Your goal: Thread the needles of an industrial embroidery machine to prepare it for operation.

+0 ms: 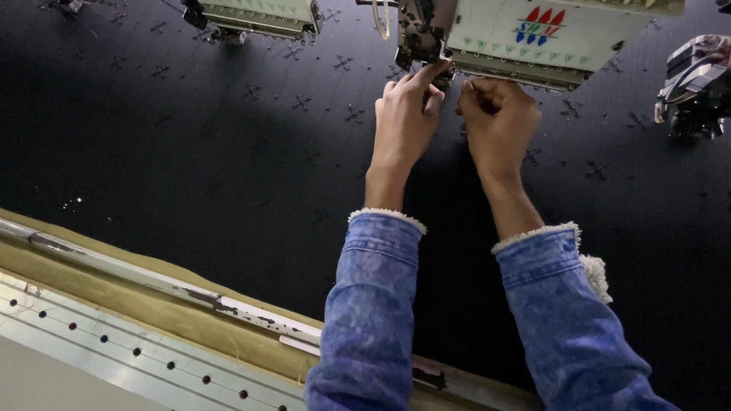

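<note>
At upper centre of the frame, both hands raised to the needle area (442, 72) under the cream embroidery head (548, 34). Left hand (407, 114) partly curled, index finger stretched up and touching the dark metal parts there — nothing seen gripped. Right hand (499, 114) closed into a loose fist just beside it, fingertips pinched; whether thread is held, impossible to tell. Below, black fabric (190, 167) stretched flat, dotted with small stitched crosses. Along lower left, a metal frame rail (152, 281) running diagonally. Blue denim sleeves (373, 304) rising from the bottom edge.
</note>
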